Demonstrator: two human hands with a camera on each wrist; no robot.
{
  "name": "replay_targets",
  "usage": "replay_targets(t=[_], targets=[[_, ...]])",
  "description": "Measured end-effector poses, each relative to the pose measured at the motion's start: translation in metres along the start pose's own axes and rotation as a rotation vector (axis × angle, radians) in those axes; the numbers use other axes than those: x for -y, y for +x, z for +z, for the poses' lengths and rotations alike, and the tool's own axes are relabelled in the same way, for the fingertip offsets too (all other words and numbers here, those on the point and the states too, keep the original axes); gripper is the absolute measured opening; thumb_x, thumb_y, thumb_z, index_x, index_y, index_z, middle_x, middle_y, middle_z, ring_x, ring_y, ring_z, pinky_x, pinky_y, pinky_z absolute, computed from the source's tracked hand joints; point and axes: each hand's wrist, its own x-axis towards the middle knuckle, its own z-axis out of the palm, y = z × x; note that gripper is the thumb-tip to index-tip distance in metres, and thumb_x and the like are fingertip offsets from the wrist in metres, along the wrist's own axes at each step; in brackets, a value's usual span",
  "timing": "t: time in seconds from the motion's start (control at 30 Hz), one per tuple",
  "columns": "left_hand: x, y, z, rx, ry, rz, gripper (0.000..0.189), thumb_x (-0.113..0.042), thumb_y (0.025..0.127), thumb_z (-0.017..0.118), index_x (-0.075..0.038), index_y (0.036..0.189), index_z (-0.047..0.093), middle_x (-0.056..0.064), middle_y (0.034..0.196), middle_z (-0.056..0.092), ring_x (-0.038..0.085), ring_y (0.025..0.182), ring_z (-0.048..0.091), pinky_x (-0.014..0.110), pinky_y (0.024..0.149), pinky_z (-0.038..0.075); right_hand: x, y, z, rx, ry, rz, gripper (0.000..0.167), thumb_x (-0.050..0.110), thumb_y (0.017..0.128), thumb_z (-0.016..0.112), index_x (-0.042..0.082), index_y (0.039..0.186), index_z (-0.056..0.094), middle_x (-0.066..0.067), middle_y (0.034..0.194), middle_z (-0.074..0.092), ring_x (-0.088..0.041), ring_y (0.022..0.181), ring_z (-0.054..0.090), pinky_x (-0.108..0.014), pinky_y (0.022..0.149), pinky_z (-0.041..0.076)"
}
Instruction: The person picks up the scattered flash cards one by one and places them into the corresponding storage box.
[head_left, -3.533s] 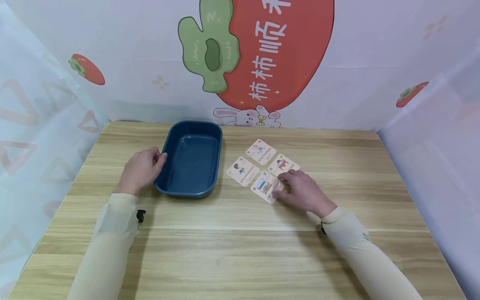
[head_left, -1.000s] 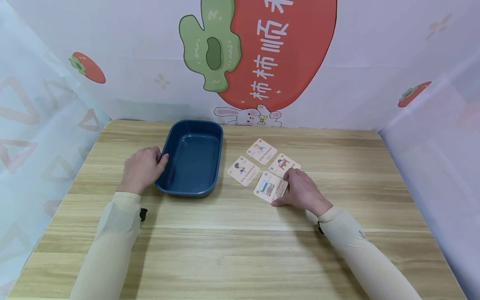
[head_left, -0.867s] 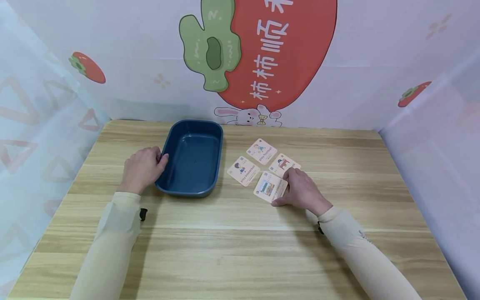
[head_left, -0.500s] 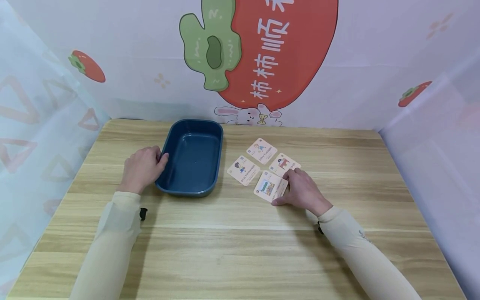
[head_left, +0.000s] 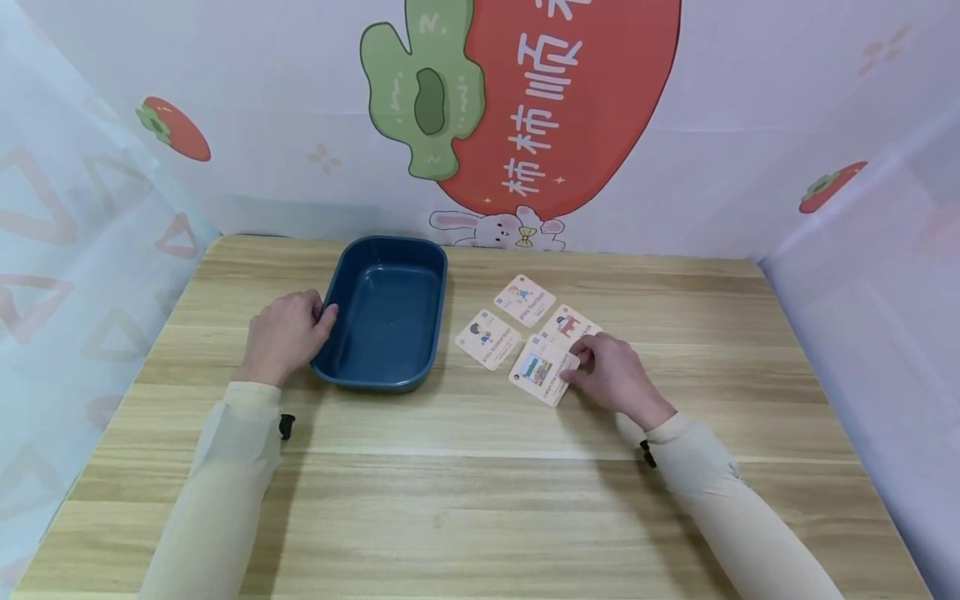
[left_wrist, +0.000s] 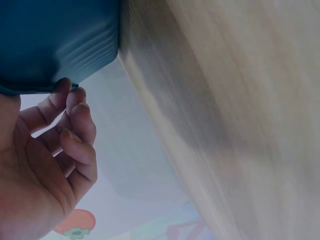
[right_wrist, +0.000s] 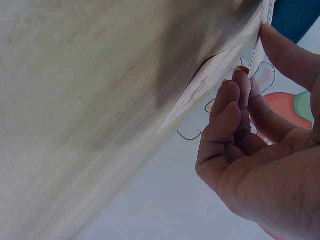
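At the left edge of a dark blue plastic bin (head_left: pixel 390 325), my left hand (head_left: pixel 283 337) pinches the rim, thumb over the inside and fingers outside. In the left wrist view those fingers are curled beneath the rim. My right hand (head_left: pixel 617 377) pinches the picture card (head_left: pixel 542 371) nearest me by its right side, between thumb and fingers. The right wrist view shows this card (right_wrist: pixel 257 50) tilted up off the table. Behind it, partly overlapped, lies a card (head_left: pixel 566 323) with a desk picture. A "play basketball" card (head_left: pixel 487 339) and a "play football" card (head_left: pixel 525 301) lie flat nearby.
The wooden table (head_left: pixel 450 500) extends in front of both hands. A white printed cloth (head_left: pixel 300 125) with a large red persimmon stands along the back edge, and more cloth encloses the left and right sides.
My right thumb has come up from the near card's lower corner onto its face, and the card has lifted and shifted slightly right. The left hand has kept its hold on the bin.
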Motion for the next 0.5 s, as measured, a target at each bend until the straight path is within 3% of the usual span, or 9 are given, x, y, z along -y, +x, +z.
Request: replay_targets(t=[0.2, 0.5], targets=[[0.000, 0.000, 0.000, 0.002, -0.005, 0.001, 0.036, -0.028, 0.104, 0.054, -0.006, 0.075, 0.053, 0.008, 0.065, 0.051, 0.026, 0.055, 0.050, 0.037, 0.046, 0.036, -0.003, 0.000, -0.007, 0.002, 0.076, -0.029, 0.016, 0.006, 0.089, 0.077, -0.005, 0.099, 0.071, -0.008, 0.084, 0.063, -0.022, 0.076, 0.055, -0.035, 0.070, 0.046], [-0.001, 0.000, 0.000, 0.004, -0.005, 0.000, 0.035, -0.028, 0.104, 0.054, -0.005, 0.077, 0.054, 0.008, 0.065, 0.052, 0.026, 0.055, 0.050, 0.037, 0.046, 0.036, -0.007, 0.000, -0.014, 0.032, 0.156, -0.033, 0.011, 0.009, 0.089, 0.077, 0.001, 0.086, 0.070, -0.005, 0.077, 0.064, -0.018, 0.070, 0.056, -0.030, 0.064, 0.047]])
